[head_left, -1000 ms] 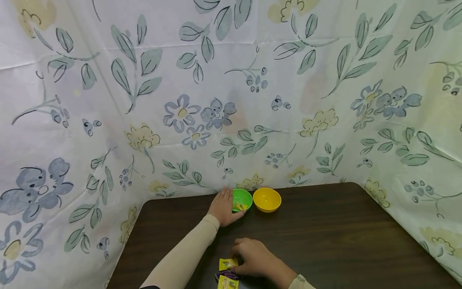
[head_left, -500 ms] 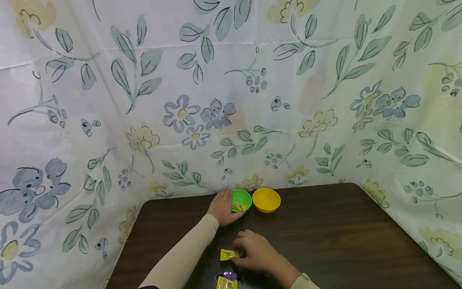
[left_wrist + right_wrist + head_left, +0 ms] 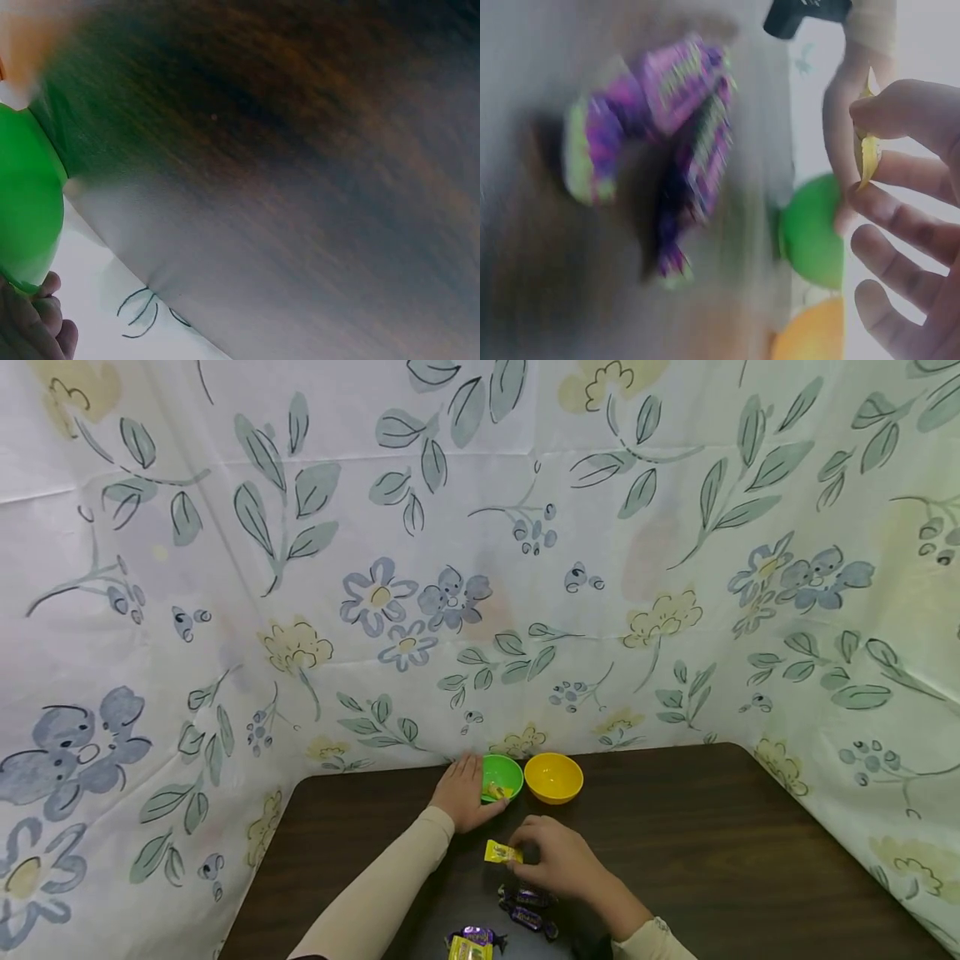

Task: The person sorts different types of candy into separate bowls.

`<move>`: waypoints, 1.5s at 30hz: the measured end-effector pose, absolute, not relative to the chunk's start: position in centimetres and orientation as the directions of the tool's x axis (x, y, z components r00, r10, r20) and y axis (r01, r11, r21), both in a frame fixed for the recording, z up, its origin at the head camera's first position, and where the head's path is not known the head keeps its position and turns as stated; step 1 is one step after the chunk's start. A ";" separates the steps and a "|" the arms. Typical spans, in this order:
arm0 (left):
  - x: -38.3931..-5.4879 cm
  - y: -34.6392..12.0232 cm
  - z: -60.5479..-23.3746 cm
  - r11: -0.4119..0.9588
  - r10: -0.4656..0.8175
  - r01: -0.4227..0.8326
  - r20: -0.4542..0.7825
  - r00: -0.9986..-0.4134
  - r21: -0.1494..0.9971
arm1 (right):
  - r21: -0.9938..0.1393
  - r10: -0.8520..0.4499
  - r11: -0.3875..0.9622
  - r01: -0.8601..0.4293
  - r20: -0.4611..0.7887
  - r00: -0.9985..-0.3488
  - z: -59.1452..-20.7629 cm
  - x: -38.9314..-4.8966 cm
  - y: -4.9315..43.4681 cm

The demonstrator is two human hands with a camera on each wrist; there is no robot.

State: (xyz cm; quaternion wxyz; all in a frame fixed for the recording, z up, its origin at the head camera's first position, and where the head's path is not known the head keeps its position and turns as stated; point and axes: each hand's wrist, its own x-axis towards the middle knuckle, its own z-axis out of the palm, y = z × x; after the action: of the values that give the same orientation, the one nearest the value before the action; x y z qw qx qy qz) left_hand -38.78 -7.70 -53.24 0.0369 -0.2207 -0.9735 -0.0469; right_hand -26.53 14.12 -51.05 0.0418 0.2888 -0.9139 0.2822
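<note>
My right hand pinches a small yellow candy packet between thumb and fingertips, above the table and in front of the bowls. The right wrist view shows this yellow packet edge-on, the other fingers spread. At the back, my left hand rests against the left side of a green bowl, fingers straight and thumb at its near side. A yellow packet lies inside that bowl. Fingertips are at the green bowl's rim in the left wrist view. Purple-wrapped candies lie below my right hand.
A yellow bowl stands just right of the green one. Near the front edge of the view, another yellow packet overlaps a purple candy. Floral cloth hangs behind the dark wooden table and along both sides.
My right hand has lifted the yellow packet off the pile and moved it forward and right, toward the bowls. Purple candies show beneath it now. My left hand stays at the green bowl.
</note>
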 end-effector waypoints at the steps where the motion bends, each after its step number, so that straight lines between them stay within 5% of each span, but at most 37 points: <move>1: -38.8 -7.7 -53.3 0.899 0.425 0.432 0.096 -0.900 0.072 | -0.488 -0.491 0.679 -0.548 0.253 -0.834 -51.0 -26.7 14.4; 17: -39.0 -7.6 -53.6 0.902 0.425 0.431 0.106 -0.899 0.037 | -0.507 -0.217 0.797 -0.329 0.269 -0.938 -50.5 -30.3 18.0; 36: -38.6 -7.5 -53.5 0.894 0.440 0.445 0.089 -0.894 0.052 | -0.513 -0.099 0.821 -0.251 0.306 -0.947 -50.6 -33.5 16.5; 45: -38.8 -7.7 -53.1 0.890 0.451 0.456 0.109 -0.886 0.026 | -0.439 -0.175 0.819 -0.370 0.422 -0.889 -49.8 -35.9 14.5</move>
State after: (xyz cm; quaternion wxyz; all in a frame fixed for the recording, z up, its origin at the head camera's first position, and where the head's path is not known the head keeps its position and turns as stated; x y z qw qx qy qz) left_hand -38.80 -7.67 -53.14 0.0503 -0.2335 -0.9707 -0.0255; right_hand -35.86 14.51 -49.84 0.1845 0.1456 -0.9356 0.2635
